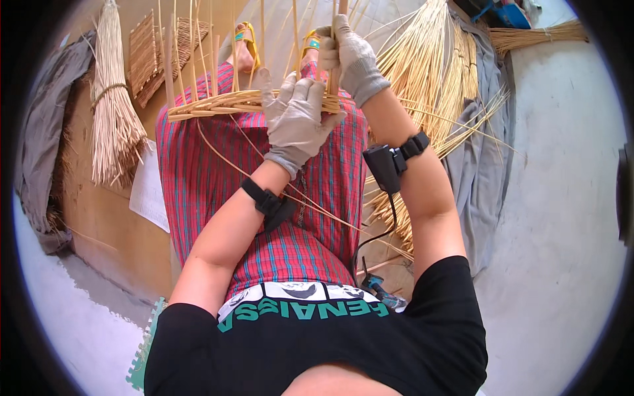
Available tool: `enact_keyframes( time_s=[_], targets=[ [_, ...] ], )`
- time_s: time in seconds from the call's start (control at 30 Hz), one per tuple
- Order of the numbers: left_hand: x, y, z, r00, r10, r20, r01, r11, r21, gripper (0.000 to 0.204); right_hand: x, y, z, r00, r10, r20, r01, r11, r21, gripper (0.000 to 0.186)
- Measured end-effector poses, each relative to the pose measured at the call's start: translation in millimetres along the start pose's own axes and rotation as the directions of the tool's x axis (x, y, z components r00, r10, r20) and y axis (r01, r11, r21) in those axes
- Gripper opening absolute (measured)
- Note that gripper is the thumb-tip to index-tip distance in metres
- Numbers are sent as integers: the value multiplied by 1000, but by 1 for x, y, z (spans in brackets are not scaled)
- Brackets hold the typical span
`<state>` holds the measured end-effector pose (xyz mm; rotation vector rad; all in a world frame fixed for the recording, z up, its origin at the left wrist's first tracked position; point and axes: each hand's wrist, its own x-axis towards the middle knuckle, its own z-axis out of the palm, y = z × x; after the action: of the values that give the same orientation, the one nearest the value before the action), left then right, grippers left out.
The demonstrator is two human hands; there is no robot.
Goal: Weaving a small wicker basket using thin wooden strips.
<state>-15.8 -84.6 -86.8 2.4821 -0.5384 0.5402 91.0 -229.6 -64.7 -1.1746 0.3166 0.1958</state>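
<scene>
A woven cane band (214,104) with tall upright stakes (195,59) lies across my knees, over red checked cloth (191,171). My left hand (295,119), in a pale glove, grips the band near its right end, fingers over the weave. Above it to the right, my right hand (350,63), also gloved, is closed on upright stakes at the band's right end. Long loose canes (310,203) trail from the work down across my lap toward the lower right.
A tied cane bundle (115,125) and slatted woven panels (145,59) lie at left beside a paper sheet (148,188). Large cane heaps (422,59) lie at right on grey cloth (485,171); another bundle (538,36) is at top right. My sandalled feet show beyond the stakes.
</scene>
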Motion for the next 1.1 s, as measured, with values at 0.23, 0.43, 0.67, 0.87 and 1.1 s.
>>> enact_keyframes(
  time_s=[0.23, 0.43, 0.67, 0.87, 1.1],
  targets=[
    [3, -5, 5, 999, 28, 20, -27, 999, -37, 50, 2, 6, -10, 998, 1, 57, -13, 977, 213, 50],
    [0, -10, -1, 999, -11, 41, 10, 1000, 22, 61, 5, 19, -17, 997, -50, 57, 44, 993, 109, 35],
    [-11, -22, -47, 997, 75, 25, -57, 897, -438, 28, -123, 28, 6, 748, -564, 350, 387, -59, -920, 57],
    [-72, -199, -133, 787, -616, 50, 532, 635, -560, 19, -149, 46, -18, 830, -340, 441, 336, -326, -884, 55],
    [-255, -454, -80, 338, -941, -27, 940, 336, 55, 27, -152, 58, -27, 862, -344, 371, 273, -302, -913, 53]
  ],
)
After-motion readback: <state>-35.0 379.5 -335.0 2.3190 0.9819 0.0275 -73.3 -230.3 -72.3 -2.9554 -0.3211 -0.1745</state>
